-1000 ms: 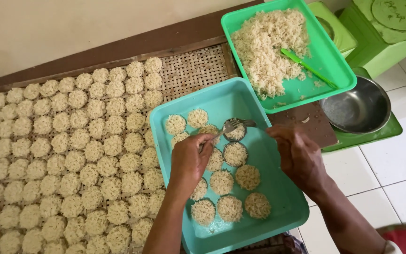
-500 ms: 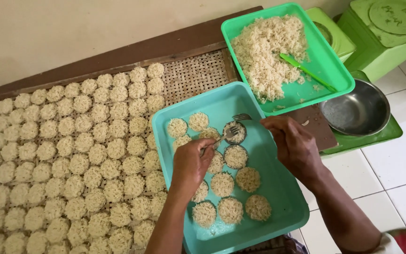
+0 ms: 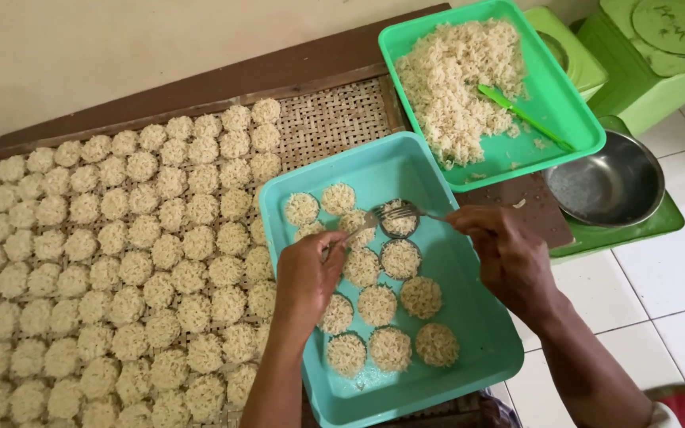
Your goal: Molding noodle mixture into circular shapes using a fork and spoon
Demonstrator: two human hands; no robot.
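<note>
A teal tray [image 3: 469,317] holds several round noodle discs [image 3: 391,349]. At its far end a small round ring mould [image 3: 399,219] is filled with noodles. My left hand [image 3: 311,273] grips a fork [image 3: 362,223] whose tines reach the mould. My right hand [image 3: 509,257] grips a second fork [image 3: 410,212] that presses into the noodles in the mould. Both hands hover over the tray's middle.
A woven bamboo rack [image 3: 342,119] on the left carries several rows of noodle discs [image 3: 120,254]. A green tray [image 3: 572,119] of loose noodles [image 3: 457,87] with a green spatula [image 3: 521,115] lies behind. A steel bowl [image 3: 608,182] sits right, green stools [image 3: 660,47] beyond.
Both hands have shifted slightly while the forks keep working the noodles in the ring mould. The view has moved a little.
</note>
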